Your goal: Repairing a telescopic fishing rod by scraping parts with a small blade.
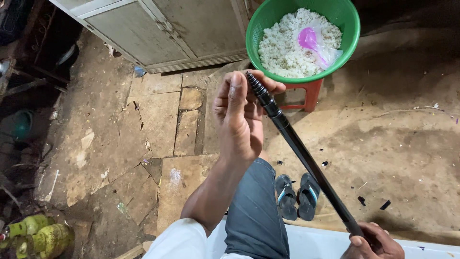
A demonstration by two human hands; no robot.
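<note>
One black rod (pixel 299 148), two hands (pixel 239 115), two sandals (pixel 297 194).

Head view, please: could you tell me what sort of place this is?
Probably a rough backyard or outdoor work area: cracked paving slabs and bare dirt, a green basin of white grains on a red stool, and green gas cylinders.

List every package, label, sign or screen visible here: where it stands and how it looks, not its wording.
Clear plastic bag: lying on the white grains in the green basin, crumpled, with a pink patch inside.
No labels, signs or screens show.
</note>
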